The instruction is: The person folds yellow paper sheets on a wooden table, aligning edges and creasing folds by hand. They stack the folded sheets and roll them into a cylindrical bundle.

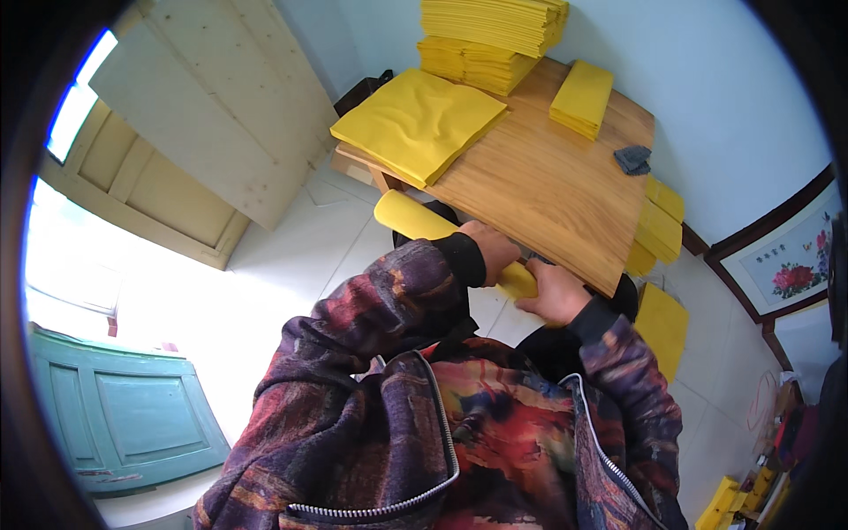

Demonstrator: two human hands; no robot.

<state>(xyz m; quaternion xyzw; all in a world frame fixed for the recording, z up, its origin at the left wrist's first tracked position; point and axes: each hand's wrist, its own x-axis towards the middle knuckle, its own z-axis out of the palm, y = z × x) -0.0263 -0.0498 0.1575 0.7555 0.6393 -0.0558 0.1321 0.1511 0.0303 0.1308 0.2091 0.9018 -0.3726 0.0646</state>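
Below the table's near edge, over my lap, a long folded piece of yellow sheet material slants from upper left to lower right. My left hand is closed around its middle, back of the hand upward. At its lower right end, my right hand grips it with thumb and fingers, some of them hidden. Just beyond, a stack of flat yellow sheets lies on the wooden table, its top sheet rippled. Whether the material is paper or cloth I cannot tell.
Tall piles of folded yellow sheets stand at the table's back, beside a narrow folded yellow bundle. A dark grey cloth lies near the right edge. More yellow sheets are right of the table. Wooden boards lean at left.
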